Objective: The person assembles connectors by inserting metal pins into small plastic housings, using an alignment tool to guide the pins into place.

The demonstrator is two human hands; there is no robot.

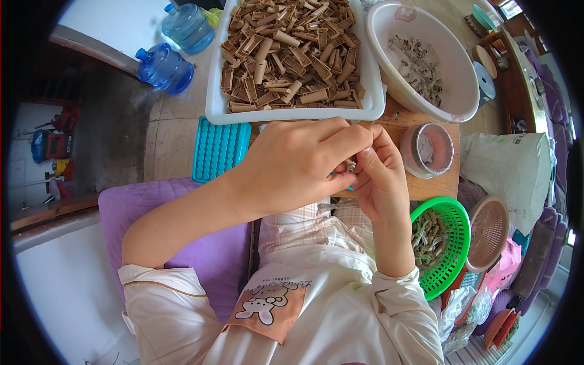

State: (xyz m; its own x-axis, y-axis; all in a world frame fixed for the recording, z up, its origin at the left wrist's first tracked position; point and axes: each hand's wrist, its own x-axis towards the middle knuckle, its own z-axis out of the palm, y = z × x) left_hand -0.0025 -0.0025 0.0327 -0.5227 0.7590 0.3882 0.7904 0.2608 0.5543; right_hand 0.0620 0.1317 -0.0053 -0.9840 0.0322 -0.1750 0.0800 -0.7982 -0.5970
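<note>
My left hand (295, 164) and my right hand (384, 176) meet over the near edge of the wooden table (396, 115). Both are closed, fingertips pressed together around a small metallic part (351, 165) that peeks out between them. The fingers hide most of it. Just beyond the hands stands a white tray (295, 114) heaped with brown half-round plastic shells (283, 61). A large pale oval basin (380, 52) at the far right contains many small metal parts (417, 67). Beside my right hand is a pinkish round tub (409, 149) with pale contents.
A teal tray with rows of rounded cells (219, 149) lies left of my hands. On the right, a green basket (453, 264) holds brown pieces, next to a brown basket (490, 234) and a white sack (508, 167). Blue water jugs (167, 68) stand far left, a purple cushion (176, 225) nearer.
</note>
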